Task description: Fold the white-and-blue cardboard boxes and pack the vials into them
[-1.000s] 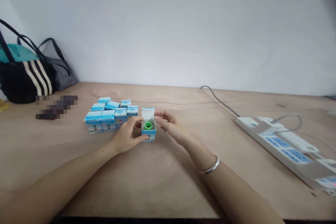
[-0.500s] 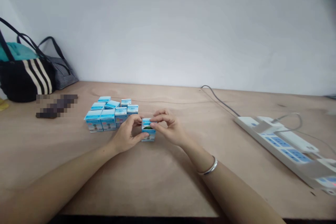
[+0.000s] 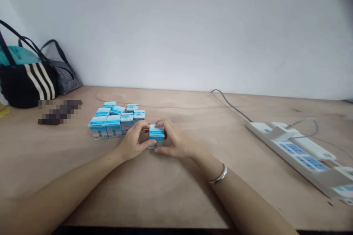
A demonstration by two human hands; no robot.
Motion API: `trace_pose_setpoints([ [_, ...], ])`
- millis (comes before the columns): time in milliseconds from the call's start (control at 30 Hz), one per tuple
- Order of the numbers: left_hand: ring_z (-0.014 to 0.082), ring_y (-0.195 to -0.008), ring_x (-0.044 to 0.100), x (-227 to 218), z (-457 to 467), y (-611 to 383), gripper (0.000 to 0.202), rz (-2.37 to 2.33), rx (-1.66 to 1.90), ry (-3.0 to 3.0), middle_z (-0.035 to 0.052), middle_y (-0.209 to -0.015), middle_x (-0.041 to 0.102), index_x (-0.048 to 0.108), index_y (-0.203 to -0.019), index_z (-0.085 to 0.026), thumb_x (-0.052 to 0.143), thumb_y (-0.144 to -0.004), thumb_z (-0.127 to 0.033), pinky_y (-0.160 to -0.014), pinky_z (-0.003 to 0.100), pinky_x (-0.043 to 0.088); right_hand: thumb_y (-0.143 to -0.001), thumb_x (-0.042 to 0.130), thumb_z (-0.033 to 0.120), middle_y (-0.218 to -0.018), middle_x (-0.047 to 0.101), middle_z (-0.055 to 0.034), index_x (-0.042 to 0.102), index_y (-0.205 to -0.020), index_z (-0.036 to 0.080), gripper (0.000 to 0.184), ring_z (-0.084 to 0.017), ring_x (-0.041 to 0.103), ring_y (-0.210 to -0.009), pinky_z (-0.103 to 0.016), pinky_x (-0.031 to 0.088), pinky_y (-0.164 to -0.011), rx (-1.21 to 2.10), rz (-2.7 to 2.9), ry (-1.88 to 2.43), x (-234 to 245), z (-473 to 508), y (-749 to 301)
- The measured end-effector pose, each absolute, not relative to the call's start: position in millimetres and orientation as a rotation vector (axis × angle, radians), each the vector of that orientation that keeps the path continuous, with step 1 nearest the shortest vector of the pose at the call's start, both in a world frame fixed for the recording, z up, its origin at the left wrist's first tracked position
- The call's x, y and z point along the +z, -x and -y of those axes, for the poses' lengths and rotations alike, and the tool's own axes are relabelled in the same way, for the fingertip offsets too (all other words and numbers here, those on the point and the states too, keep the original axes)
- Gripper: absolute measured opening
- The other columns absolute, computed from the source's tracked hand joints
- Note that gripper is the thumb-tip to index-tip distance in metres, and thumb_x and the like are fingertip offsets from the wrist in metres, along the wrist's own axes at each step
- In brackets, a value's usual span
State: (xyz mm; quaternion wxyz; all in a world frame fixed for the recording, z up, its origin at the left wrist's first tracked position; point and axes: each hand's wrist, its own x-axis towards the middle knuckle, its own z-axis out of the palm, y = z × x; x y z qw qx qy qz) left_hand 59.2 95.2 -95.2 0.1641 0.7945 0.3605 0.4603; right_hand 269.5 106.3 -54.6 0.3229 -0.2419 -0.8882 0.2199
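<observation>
A small blue and white box (image 3: 156, 134) stands on the wooden table (image 3: 171, 191) with its lid closed. My left hand (image 3: 134, 141) grips its left side with curled fingers. My right hand (image 3: 176, 141) wraps round its right side, thumb low at the front. A silver bangle (image 3: 220, 177) sits on my right wrist. Several matching blue boxes (image 3: 116, 121) are grouped just to the left of my left hand.
A black striped bag (image 3: 26, 80) and a grey striped bag (image 3: 64, 77) stand at the back left by the wall. A pixelated dark object (image 3: 59, 111) lies near them. A white power strip (image 3: 300, 156) with cables lies at the right.
The box's lid stood open over a green item; my right hand folded the lid down and now holds the closed box's side. My left hand stayed on the box.
</observation>
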Motion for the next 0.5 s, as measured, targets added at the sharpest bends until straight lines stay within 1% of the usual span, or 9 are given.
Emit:
trace_pose_setpoints([
  [33,0.0215,-0.103,0.058,-94,-95,-59,0.038,-1.029,1.319,-2.293,0.0079,-0.113,0.056,0.045,-0.106,-0.022,0.067,-0.076,-0.032,-0.086,0.038,0.051,-0.069,0.073,0.030,-0.110,0.054,-0.0092,0.043,-0.119,0.020,0.058,-0.020,0.055,-0.096,-0.035,0.048,-0.081,0.648,2.325,0.645,-58,-108,-270],
  [100,0.0209,-0.103,0.057,-91,-93,-59,0.037,-1.045,1.360,-2.371,0.0080,-0.116,0.055,0.046,-0.107,-0.022,0.065,-0.077,-0.031,-0.086,0.037,0.051,-0.072,0.069,0.027,-0.107,0.057,-0.0070,0.040,-0.121,0.021,0.058,-0.018,0.057,-0.090,-0.032,0.049,-0.077,0.761,2.260,0.686,-67,-114,-271],
  [200,0.0214,-0.104,0.055,-88,-91,-59,0.033,-1.093,1.431,-2.475,0.0089,-0.117,0.054,0.047,-0.107,-0.022,0.063,-0.078,-0.028,-0.087,0.038,0.050,-0.071,0.069,0.025,-0.099,0.058,-0.0048,0.043,-0.114,0.020,0.051,-0.017,0.058,-0.084,-0.032,0.050,-0.074,0.794,2.039,0.857,-76,-132,-269],
  [267,0.0226,-0.107,0.054,-87,-91,-60,0.031,-1.120,1.440,-2.520,0.0091,-0.116,0.054,0.048,-0.105,-0.022,0.062,-0.078,-0.026,-0.089,0.039,0.049,-0.067,0.070,0.023,-0.096,0.058,-0.0038,0.043,-0.112,0.019,0.052,-0.017,0.057,-0.082,-0.033,0.050,-0.074,0.761,1.867,0.995,-78,-149,-265],
  [333,0.0233,-0.109,0.052,-87,-90,-61,0.027,-1.134,1.420,-2.556,0.0090,-0.114,0.054,0.049,-0.103,-0.022,0.061,-0.078,-0.025,-0.089,0.039,0.048,-0.066,0.068,0.023,-0.094,0.059,-0.0031,0.045,-0.114,0.018,0.054,-0.016,0.057,-0.079,-0.036,0.049,-0.076,0.758,1.787,1.097,-76,-167,-256],
  [400,0.0229,-0.108,0.053,-86,-90,-61,0.024,-1.138,1.390,-2.587,0.0090,-0.113,0.054,0.050,-0.102,-0.022,0.059,-0.079,-0.023,-0.088,0.038,0.048,-0.065,0.066,0.020,-0.098,0.059,-0.0051,0.046,-0.117,0.017,0.056,-0.016,0.056,-0.080,-0.037,0.048,-0.079,0.792,1.774,1.128,-74,-183,-244],
  [500,0.0230,-0.107,0.053,-85,-88,-59,0.020,-1.164,1.385,-2.650,0.0089,-0.112,0.055,0.052,-0.099,-0.021,0.058,-0.080,-0.023,-0.091,0.038,0.046,-0.066,0.063,0.020,-0.110,0.058,-0.0093,0.044,-0.126,0.016,0.063,-0.016,0.056,-0.082,-0.036,0.048,-0.081,0.854,1.786,1.109,-71,-199,-226],
])
